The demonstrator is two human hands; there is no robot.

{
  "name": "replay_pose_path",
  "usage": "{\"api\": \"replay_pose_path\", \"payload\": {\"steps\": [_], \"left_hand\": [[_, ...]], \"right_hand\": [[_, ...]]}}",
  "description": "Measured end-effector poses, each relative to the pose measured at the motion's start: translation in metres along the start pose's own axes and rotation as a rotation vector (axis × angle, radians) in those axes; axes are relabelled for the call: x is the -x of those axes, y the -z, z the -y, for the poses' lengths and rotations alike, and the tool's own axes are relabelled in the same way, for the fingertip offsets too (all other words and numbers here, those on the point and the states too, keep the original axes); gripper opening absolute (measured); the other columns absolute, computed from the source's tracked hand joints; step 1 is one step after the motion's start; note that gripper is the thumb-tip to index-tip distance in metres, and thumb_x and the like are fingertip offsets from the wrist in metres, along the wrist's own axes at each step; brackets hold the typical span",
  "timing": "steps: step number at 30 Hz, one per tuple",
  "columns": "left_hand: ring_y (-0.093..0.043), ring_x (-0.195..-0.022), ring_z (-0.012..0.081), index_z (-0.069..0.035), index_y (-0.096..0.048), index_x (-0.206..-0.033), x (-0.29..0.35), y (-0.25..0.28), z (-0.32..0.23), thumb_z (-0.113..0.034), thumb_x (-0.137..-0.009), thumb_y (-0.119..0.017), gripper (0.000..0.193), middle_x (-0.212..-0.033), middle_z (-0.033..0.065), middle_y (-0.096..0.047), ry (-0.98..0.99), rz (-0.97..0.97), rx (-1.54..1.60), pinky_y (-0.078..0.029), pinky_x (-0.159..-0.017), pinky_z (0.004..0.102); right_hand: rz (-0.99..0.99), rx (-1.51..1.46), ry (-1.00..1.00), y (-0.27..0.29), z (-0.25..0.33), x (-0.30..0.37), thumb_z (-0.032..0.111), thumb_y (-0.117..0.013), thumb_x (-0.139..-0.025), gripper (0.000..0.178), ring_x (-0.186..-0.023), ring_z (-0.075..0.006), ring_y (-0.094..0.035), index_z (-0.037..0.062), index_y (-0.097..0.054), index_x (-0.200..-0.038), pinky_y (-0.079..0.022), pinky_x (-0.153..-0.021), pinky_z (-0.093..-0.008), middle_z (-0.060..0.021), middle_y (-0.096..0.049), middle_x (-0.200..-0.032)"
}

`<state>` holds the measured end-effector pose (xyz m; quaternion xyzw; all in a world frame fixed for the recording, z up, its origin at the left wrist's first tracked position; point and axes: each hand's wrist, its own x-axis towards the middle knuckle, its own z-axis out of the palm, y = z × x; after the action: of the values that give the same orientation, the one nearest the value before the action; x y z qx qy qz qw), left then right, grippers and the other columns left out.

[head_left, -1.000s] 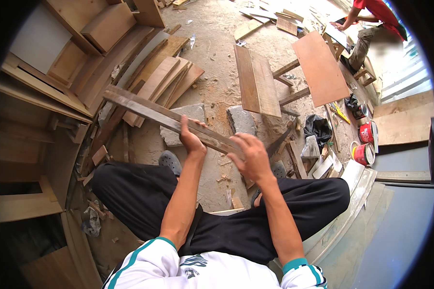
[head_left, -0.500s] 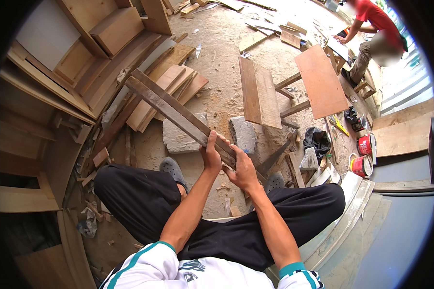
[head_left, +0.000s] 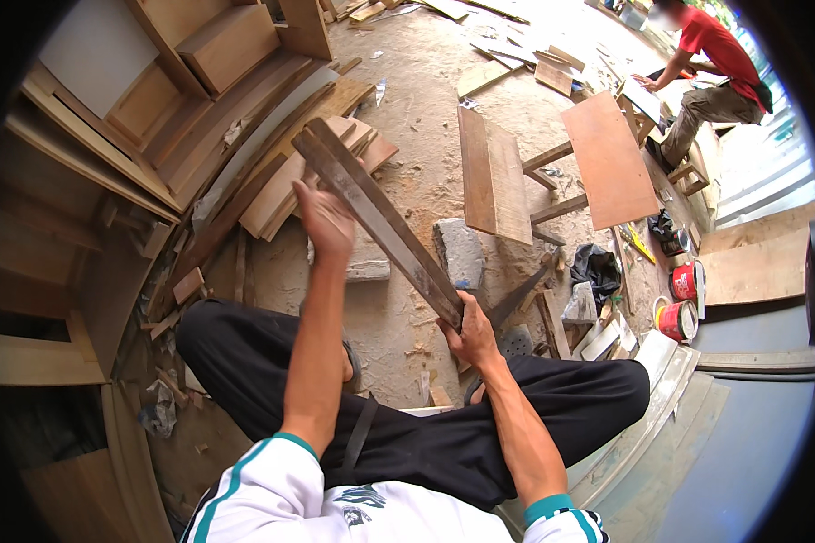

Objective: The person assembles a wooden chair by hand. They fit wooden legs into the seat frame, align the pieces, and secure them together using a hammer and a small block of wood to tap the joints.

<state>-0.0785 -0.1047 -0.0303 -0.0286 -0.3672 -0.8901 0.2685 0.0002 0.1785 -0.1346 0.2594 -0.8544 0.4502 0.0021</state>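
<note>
Dark brown wood — a long bar slanting across the centre of the frame, gripped at its lower end by the right hand, with the left hand blurred and loosely spread beside its upper part, contact impossible to tell. Near the bar, right of centre, a grey block; at upper left, stacked boards; toward the right edge, red tins — at upper right, a person in a red shirt.
</note>
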Motion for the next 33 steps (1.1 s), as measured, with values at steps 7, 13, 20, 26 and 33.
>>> {"api": "replay_pose_path", "payload": {"steps": [7,13,20,26,33], "left_hand": [[-0.063,-0.096,0.0254,-0.022,-0.047,-0.127,-0.025,0.013,-0.039,-0.057,-0.100,-0.031,0.047,-0.141,0.0109,-0.048,-0.010,-0.069,-0.097,-0.054,-0.079,0.0406],[-0.062,-0.081,0.0217,-0.019,-0.049,-0.118,-0.020,0.016,-0.025,-0.054,-0.102,-0.032,0.043,-0.130,0.0095,-0.055,-0.014,-0.255,-0.126,-0.054,-0.067,0.0373],[-0.064,-0.074,0.0232,-0.014,-0.047,-0.115,-0.018,0.024,-0.026,-0.050,-0.102,-0.035,0.040,-0.113,0.0118,-0.060,-0.027,-0.364,-0.126,-0.053,-0.061,0.0392],[-0.062,-0.076,0.0238,-0.017,-0.049,-0.114,-0.018,0.032,-0.019,-0.053,-0.101,-0.036,0.041,-0.110,0.0096,-0.059,-0.006,-0.365,-0.150,-0.052,-0.062,0.0410],[-0.064,-0.078,0.0250,-0.017,-0.048,-0.116,-0.019,0.030,-0.022,-0.058,-0.099,-0.034,0.047,-0.108,0.0106,-0.060,-0.021,-0.342,-0.217,-0.053,-0.065,0.0414]], "right_hand": [[0.205,-0.047,-0.057,-0.008,0.000,0.009,0.022,-0.072,-0.082,0.059,-0.094,-0.0439,-0.062,0.0018,-0.039,-0.127,-0.050,-0.077,-0.0454,-0.0269,-0.061,-0.102],[0.200,0.032,-0.039,-0.020,-0.013,0.023,0.028,-0.075,-0.080,0.063,-0.082,-0.0433,-0.064,0.0020,-0.039,-0.126,-0.052,-0.068,-0.0457,-0.0252,-0.064,-0.094],[0.171,0.093,-0.008,-0.021,-0.009,0.018,0.027,-0.076,-0.081,0.063,-0.076,-0.0414,-0.066,0.0004,-0.039,-0.124,-0.053,-0.063,-0.0430,-0.0247,-0.065,-0.085],[0.201,0.090,-0.023,-0.025,-0.017,0.022,0.028,-0.076,-0.082,0.064,-0.078,-0.0417,-0.066,0.0003,-0.038,-0.125,-0.053,-0.063,-0.0433,-0.0257,-0.065,-0.087],[0.242,0.078,-0.057,-0.032,-0.018,0.022,0.028,-0.074,-0.085,0.062,-0.081,-0.0435,-0.065,0.0007,-0.035,-0.125,-0.052,-0.067,-0.0450,-0.0272,-0.064,-0.091]]}}
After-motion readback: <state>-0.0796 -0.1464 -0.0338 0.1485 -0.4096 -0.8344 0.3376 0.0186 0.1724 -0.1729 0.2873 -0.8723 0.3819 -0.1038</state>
